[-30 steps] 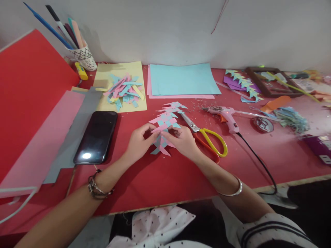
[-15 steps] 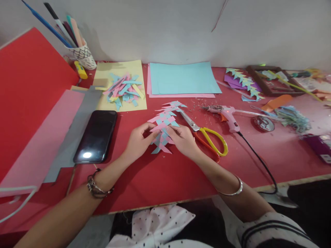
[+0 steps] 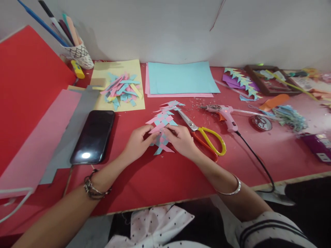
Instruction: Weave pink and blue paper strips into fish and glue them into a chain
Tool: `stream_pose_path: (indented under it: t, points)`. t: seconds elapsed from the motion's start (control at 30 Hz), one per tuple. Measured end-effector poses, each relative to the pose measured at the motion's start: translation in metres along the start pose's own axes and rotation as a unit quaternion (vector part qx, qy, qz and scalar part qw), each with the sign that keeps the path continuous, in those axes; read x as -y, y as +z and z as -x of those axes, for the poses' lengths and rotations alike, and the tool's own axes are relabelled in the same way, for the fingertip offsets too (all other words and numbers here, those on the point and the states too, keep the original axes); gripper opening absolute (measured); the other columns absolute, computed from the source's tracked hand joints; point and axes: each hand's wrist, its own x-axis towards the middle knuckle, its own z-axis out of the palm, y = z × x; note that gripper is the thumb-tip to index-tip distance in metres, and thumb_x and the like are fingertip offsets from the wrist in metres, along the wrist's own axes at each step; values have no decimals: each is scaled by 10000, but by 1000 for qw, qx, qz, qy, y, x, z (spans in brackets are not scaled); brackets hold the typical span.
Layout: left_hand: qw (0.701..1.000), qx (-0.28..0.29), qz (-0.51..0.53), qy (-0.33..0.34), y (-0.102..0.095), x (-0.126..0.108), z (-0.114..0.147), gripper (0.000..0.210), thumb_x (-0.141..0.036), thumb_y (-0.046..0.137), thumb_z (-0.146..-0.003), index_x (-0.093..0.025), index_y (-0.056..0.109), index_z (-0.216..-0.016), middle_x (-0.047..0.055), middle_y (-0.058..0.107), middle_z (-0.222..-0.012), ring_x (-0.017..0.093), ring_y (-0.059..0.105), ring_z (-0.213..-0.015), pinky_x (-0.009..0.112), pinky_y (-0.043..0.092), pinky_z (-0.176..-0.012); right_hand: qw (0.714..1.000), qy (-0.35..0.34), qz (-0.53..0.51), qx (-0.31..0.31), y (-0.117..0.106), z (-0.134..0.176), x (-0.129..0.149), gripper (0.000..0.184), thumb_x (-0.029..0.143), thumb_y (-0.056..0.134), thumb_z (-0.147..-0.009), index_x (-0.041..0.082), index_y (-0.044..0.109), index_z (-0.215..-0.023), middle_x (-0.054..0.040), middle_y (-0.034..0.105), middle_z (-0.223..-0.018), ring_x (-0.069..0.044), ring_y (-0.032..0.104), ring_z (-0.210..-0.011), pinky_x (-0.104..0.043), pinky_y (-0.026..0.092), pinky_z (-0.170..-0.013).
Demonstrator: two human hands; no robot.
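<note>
A woven strip of pink and blue paper (image 3: 163,119) with pointed ends along both edges lies between my two hands over the red table. My left hand (image 3: 139,141) pinches its left edge between thumb and fingers. From the other side, my right hand (image 3: 181,139) grips the strip, its thumb close to the left one near the middle. The fingertips partly cover the weave there. Just right of my right hand lies a pair of scissors (image 3: 196,128) with one yellow and one red handle, its blade tips beside the strip's far end.
A pile of cut paper strips (image 3: 122,88) lies on a yellow sheet (image 3: 100,74). Blue sheets (image 3: 181,77) are at the back. A phone (image 3: 93,136) is on the left. Rightward are a pink glue gun (image 3: 226,115) with black cord, a small round dish (image 3: 261,123) and a wooden tray (image 3: 271,92).
The near end of the woven paper strip has swung slightly to the right as my fingers shift on it. Both hands keep their hold, and the whole view has drifted a little.
</note>
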Motion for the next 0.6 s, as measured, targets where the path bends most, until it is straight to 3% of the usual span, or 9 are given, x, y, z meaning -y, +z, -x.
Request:
stream_pose_path:
  t: [0.33,0.6]
  points:
    - [1000,-22,6,-4,0,-3,1,296,-355,390,-801,-181,464,-573,-35,423,-523,108,420,-523,215,350,-497,1000,-25,-18,0,-2,0,0,225,265,418,-816,181,436,-608,42,396,-561,-74,357,-536,-211,296,-524]
    - [999,-31,25,2,-1,-5,0,257,-282,425,-788,-172,526,-579,-16,533,-525,108,457,-519,202,371,-510,999,-22,-33,3,-1,-1,-2,239,308,461,-792,181,407,-596,48,372,-557,-73,325,-534,-222,276,-514]
